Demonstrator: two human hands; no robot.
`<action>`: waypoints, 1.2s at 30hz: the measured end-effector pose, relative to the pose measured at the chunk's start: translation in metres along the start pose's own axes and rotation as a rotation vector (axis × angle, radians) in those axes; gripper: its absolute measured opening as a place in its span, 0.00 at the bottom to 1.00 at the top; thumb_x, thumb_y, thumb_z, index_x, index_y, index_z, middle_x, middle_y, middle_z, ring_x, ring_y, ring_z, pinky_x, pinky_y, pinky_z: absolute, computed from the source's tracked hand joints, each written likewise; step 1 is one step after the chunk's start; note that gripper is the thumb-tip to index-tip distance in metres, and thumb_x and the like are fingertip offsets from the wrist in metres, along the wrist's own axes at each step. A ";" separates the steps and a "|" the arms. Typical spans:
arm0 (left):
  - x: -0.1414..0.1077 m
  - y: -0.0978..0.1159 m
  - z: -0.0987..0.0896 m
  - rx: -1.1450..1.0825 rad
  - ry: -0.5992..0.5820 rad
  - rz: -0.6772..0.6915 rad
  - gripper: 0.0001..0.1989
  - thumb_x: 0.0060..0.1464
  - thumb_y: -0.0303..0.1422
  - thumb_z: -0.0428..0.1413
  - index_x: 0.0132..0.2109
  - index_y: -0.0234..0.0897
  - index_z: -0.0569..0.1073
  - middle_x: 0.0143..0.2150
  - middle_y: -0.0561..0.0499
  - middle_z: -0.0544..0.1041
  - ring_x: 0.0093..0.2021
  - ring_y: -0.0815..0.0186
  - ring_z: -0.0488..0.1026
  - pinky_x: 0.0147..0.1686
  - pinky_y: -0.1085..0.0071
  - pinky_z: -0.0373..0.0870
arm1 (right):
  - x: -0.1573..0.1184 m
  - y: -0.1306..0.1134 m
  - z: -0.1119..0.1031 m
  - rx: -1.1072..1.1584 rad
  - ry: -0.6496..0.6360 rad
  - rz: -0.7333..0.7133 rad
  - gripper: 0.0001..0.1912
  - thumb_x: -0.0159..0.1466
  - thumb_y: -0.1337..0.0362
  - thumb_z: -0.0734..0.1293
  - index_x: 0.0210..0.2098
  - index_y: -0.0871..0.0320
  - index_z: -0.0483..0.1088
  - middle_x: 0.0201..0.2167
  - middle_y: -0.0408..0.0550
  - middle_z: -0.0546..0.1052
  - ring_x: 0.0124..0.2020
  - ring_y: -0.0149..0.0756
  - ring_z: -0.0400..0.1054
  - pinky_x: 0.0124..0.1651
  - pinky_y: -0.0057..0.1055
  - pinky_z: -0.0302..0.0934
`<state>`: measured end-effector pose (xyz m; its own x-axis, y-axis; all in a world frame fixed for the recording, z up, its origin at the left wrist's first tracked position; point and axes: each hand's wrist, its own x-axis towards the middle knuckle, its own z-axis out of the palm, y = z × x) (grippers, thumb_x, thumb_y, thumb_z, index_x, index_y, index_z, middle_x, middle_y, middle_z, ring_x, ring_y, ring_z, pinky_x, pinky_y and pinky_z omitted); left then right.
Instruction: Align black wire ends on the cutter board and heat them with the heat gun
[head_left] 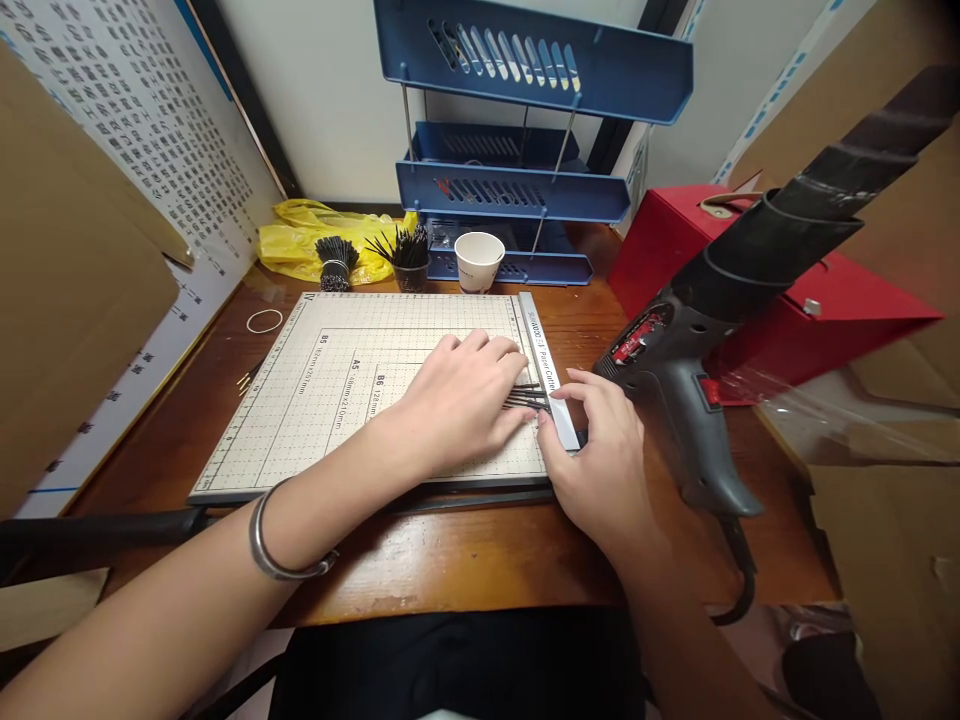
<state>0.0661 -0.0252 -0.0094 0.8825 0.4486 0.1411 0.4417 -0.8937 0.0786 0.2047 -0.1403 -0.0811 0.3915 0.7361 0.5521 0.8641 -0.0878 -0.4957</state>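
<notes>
My left hand (469, 400) lies palm down on the paper cutter (330, 400), fingers curled over a bunch of thin black wires (529, 395). The wires lie side by side across the board and point toward the cutter's metal edge strip (547, 365). At that strip my right hand (600, 450) has its thumb and index finger around the wire ends, thumb on the near side and index finger on the far side. The left palm hides the wires' other ends. A few loose wires with gold tips (251, 377) lie beyond the board's left edge.
A heat gun (697, 340) stands at right with its nozzle up, before a red box (675, 235). Behind the board are a tied black bundle (335, 262), a filled cup (411, 272), a paper cup (480, 262), a yellow bag (292, 240) and blue trays (510, 190).
</notes>
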 end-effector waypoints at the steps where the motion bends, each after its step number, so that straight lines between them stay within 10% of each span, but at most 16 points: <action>1: -0.001 0.000 0.002 -0.004 0.004 -0.015 0.20 0.67 0.45 0.56 0.53 0.32 0.75 0.57 0.42 0.77 0.53 0.50 0.70 0.48 0.57 0.64 | 0.000 0.000 0.000 0.000 -0.002 0.019 0.09 0.65 0.63 0.66 0.45 0.54 0.70 0.55 0.52 0.76 0.58 0.49 0.69 0.62 0.52 0.57; 11: -0.021 0.014 0.025 -0.021 0.085 -0.048 0.21 0.72 0.43 0.48 0.59 0.32 0.73 0.63 0.41 0.75 0.60 0.51 0.70 0.56 0.55 0.67 | 0.000 -0.002 0.000 0.002 -0.010 0.105 0.13 0.64 0.61 0.66 0.48 0.54 0.72 0.54 0.53 0.77 0.57 0.51 0.70 0.62 0.53 0.58; 22: -0.035 0.041 0.041 -0.005 0.048 -0.058 0.29 0.74 0.36 0.35 0.72 0.21 0.57 0.75 0.37 0.57 0.76 0.54 0.51 0.76 0.50 0.41 | 0.001 -0.003 0.001 0.012 -0.023 0.121 0.15 0.63 0.61 0.65 0.50 0.54 0.71 0.52 0.53 0.78 0.55 0.50 0.71 0.60 0.51 0.60; 36: -0.024 0.062 0.046 -0.063 0.045 -0.157 0.31 0.72 0.36 0.37 0.73 0.18 0.56 0.76 0.35 0.54 0.77 0.50 0.49 0.74 0.50 0.49 | 0.002 -0.004 -0.005 0.143 -0.021 0.166 0.15 0.63 0.61 0.60 0.47 0.56 0.72 0.48 0.52 0.79 0.52 0.49 0.71 0.59 0.54 0.61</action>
<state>0.0792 -0.0914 -0.0536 0.7950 0.5835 0.1661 0.5610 -0.8112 0.1648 0.2037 -0.1417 -0.0754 0.5163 0.7338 0.4416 0.7343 -0.1139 -0.6692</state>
